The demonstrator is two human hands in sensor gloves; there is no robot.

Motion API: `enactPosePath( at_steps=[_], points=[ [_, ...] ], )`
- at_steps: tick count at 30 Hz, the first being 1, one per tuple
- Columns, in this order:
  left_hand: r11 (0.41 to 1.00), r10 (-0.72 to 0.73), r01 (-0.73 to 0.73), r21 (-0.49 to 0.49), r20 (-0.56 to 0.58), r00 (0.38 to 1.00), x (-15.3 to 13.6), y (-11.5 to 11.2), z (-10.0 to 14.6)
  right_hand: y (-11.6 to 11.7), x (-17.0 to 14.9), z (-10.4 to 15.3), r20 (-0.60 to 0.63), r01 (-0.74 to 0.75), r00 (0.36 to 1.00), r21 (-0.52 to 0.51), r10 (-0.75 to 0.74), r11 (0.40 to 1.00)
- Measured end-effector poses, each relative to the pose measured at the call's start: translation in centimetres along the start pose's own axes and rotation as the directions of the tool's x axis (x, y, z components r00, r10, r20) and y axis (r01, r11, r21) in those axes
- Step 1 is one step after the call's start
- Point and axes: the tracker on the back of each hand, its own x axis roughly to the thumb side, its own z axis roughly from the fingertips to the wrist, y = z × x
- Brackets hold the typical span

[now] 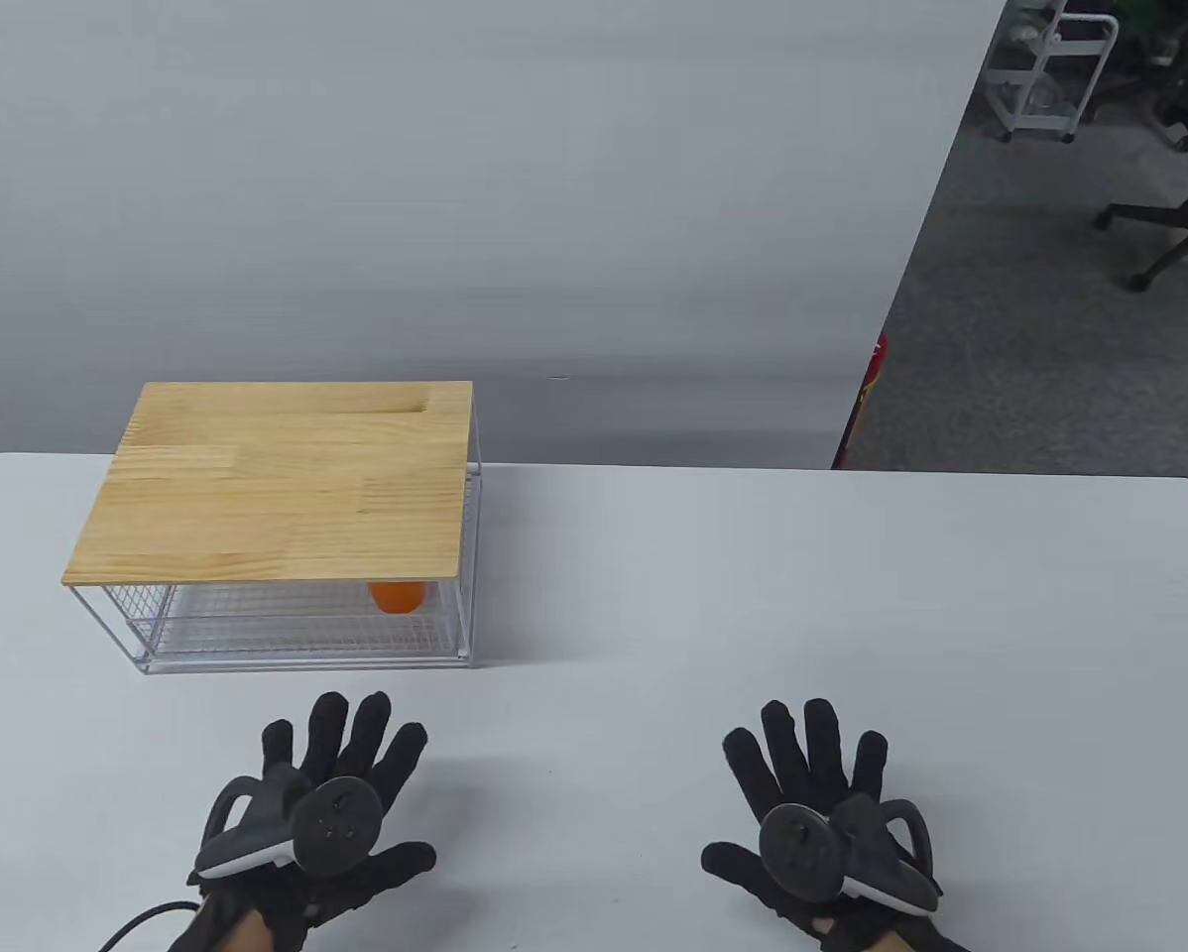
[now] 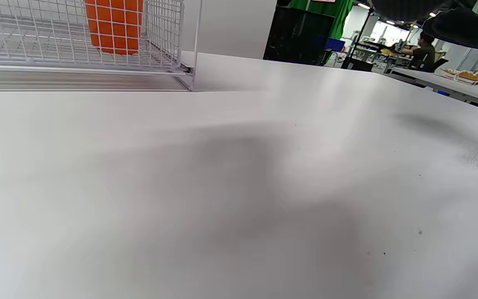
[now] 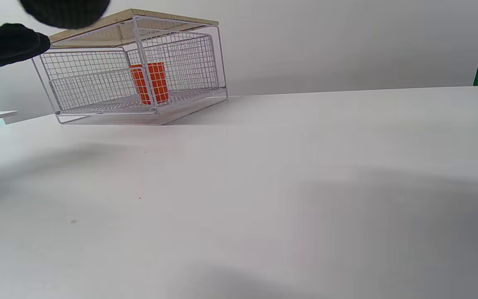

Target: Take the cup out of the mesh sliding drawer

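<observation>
Both hands, left hand (image 1: pixel 321 793) and right hand (image 1: pixel 812 803), rest spread and empty on the bench (image 1: pixel 713 615) (nothing started, I judge), since the orange cup (image 1: pixel 397 597) sits inside the closed mesh sliding drawer (image 1: pixel 287 620).

Both hands wear black knit gloves. The left hand (image 1: pixel 321 803) and right hand (image 1: pixel 817 818) each carry a dark round tracker with a ring and pale underside. A black cable (image 1: pixel 143 920) trails from the left wrist, where bare skin shows.

Overhead table view, low wrist views, shared drawer (image 1: pixel 287 615)
</observation>
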Motion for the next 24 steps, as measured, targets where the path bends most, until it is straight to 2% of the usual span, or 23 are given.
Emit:
enactPosePath(
  at_steps=[24],
  points=[
    [1.0,-0.003,0.003,0.005,0.004,1.0,0.0,-0.05,-0.12,0.02,-0.08,0.02,-0.003,0.002,1.0,-0.006,-0.002,1.0]
  ],
)
